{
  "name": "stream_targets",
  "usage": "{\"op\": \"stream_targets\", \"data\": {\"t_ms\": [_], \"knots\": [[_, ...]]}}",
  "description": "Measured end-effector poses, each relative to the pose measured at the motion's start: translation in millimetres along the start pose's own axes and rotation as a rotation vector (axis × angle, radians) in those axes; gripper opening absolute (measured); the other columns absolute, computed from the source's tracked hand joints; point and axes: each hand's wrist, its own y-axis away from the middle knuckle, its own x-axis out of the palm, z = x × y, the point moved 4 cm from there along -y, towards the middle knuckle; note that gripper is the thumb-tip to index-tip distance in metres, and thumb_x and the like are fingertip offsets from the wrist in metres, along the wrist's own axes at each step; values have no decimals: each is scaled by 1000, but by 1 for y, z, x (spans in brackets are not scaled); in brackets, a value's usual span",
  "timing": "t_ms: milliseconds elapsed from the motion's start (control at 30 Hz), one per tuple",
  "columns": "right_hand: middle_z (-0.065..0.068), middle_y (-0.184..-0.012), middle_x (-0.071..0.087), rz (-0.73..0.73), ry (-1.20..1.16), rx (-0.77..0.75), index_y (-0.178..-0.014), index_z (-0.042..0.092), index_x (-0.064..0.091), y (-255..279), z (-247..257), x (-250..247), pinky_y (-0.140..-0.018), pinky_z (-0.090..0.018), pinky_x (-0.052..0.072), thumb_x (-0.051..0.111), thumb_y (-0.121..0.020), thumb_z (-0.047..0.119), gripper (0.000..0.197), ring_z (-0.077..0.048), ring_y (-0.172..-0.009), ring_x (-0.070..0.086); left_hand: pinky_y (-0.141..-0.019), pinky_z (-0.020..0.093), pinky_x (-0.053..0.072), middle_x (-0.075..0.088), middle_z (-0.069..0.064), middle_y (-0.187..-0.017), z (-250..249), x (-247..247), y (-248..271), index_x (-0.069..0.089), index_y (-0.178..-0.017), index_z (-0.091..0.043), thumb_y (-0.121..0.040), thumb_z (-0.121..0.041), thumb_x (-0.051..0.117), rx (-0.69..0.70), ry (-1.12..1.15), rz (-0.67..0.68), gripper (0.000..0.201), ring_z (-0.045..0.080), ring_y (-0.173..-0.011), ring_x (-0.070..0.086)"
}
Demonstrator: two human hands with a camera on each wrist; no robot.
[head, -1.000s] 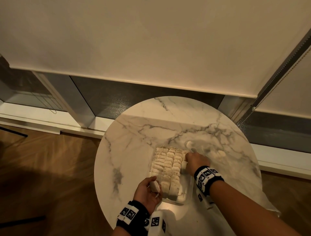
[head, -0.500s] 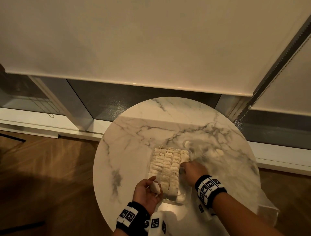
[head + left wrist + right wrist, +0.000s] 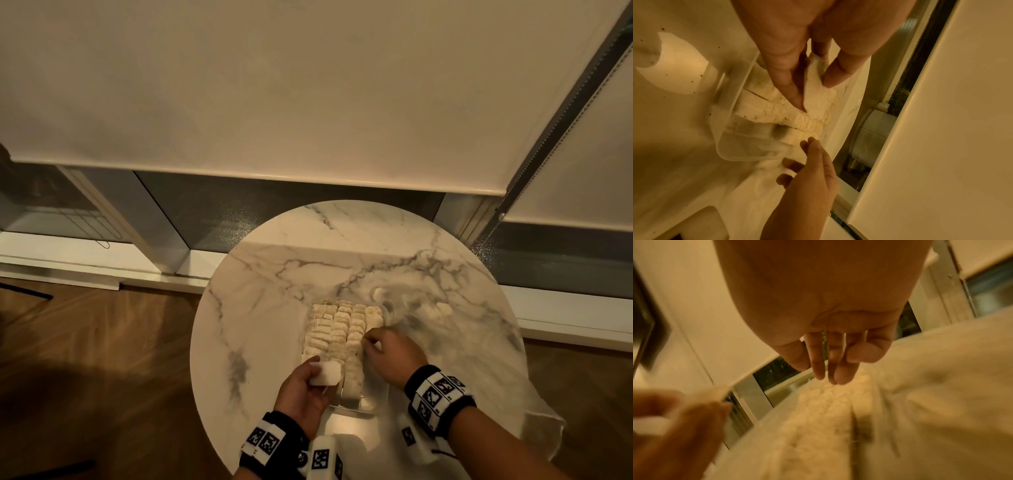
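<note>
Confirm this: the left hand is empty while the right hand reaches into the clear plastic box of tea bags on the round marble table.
Wrong: the left hand pinches a white paper tea bag, as the left wrist view shows. The right hand does reach into the clear plastic box.

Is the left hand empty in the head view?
No, the left hand pinches a white tea bag between thumb and fingers.

One tub [image 3: 363,407], four teabag rows [image 3: 339,329], two hands [image 3: 301,387] [image 3: 394,353]
</note>
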Motion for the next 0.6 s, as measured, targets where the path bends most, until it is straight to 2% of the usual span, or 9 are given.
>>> {"op": "stream_targets", "data": {"t_ms": [67,167,233,333,433,500,533,600], "knots": [[-1,-81,71,91,-293,-2,-84,17,70,8,8,4,-70,-37,55,52,-95,45,34,-15,-72,65,-69,35,57,71,20,-104,2,4,-1,64,-111,-5,-91,-4,56,32,-45,27,22,31,-87,67],[-12,-84,72,212,-626,45,-84,9,70,19,22,8,-50,-25,49,61,-94,40,34,-15,-62,65,-77,34,52,74,13,-97,3,14,2,68,-107,-9,-91,-7,59,72,-131,80,19,23,-83,68],[-8,-79,72,195,-713,25,-83,13,70,20,24,9,-48,-23,47,67,-92,32,22,-13,-62,65,-78,33,50,74,11,-98,4,18,3,68,-106,-11,-90,-6,61,86,-146,103,19,21,-83,68],[0,-70,70,128,-757,5,-79,17,70,18,22,5,-50,-25,48,71,-89,23,12,-11,-60,64,-77,33,51,74,12,-101,6,19,1,67,-107,-10,-88,-5,64,100,-147,113,20,21,-86,68],[7,-65,67,90,-754,-1,-82,15,73,17,19,-3,-53,-17,47,72,-89,19,8,-5,-59,60,-74,34,52,73,13,-100,7,17,0,64,-109,-9,-84,-5,69,113,-151,89,26,23,-86,68],[8,-71,70,-6,-722,-3,-84,18,74,16,13,-10,-60,-18,50,72,-88,22,6,-4,-64,62,-71,35,51,72,12,-92,4,14,1,63,-101,-10,-86,-4,66,170,-210,28,16,23,-82,65],[8,-75,71,-101,-705,-1,-85,20,75,15,8,-15,-64,-19,51,72,-88,24,6,-3,-68,63,-71,36,51,71,11,-93,1,11,1,63,-98,-11,-88,-4,64,245,-284,-24,12,25,-83,64],[11,-78,71,-321,-663,5,-85,24,75,16,-2,-26,-67,-16,51,71,-88,25,5,-2,-73,63,-76,36,54,69,6,-99,-9,2,1,64,-96,-17,-88,-6,64,504,-571,-124,13,24,-90,65]]}}
